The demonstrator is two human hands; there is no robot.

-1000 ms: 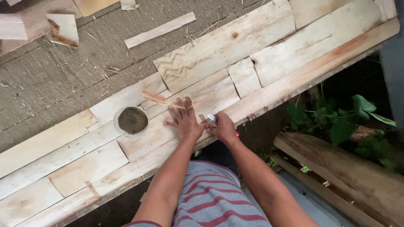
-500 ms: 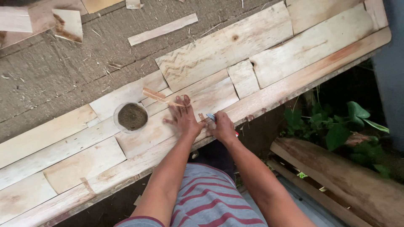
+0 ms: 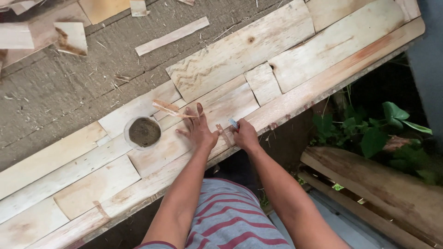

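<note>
My left hand [image 3: 198, 129] lies flat, fingers spread, pressing on a pale wood veneer sheet [image 3: 217, 108] on the work surface. My right hand [image 3: 245, 134] is closed around a small blue-handled knife [image 3: 233, 124], its tip against the veneer right beside my left hand. A thin wood strip [image 3: 225, 134] lies between the two hands. A narrow curled sliver [image 3: 170, 109] rests just beyond my left fingertips. A small round tub of brownish paste [image 3: 143, 133] stands a hand's width left of my left hand.
Several pale veneer pieces [image 3: 240, 55] are laid side by side along a long board [image 3: 332, 78]. Beyond them lies rough grey ground with offcuts [image 3: 171, 36] and shavings. Green plants [image 3: 383, 129] and a weathered plank [image 3: 378, 193] lie at lower right.
Both hands stay in the same spot on the veneer. The view has drifted slightly; nothing else has visibly moved.
</note>
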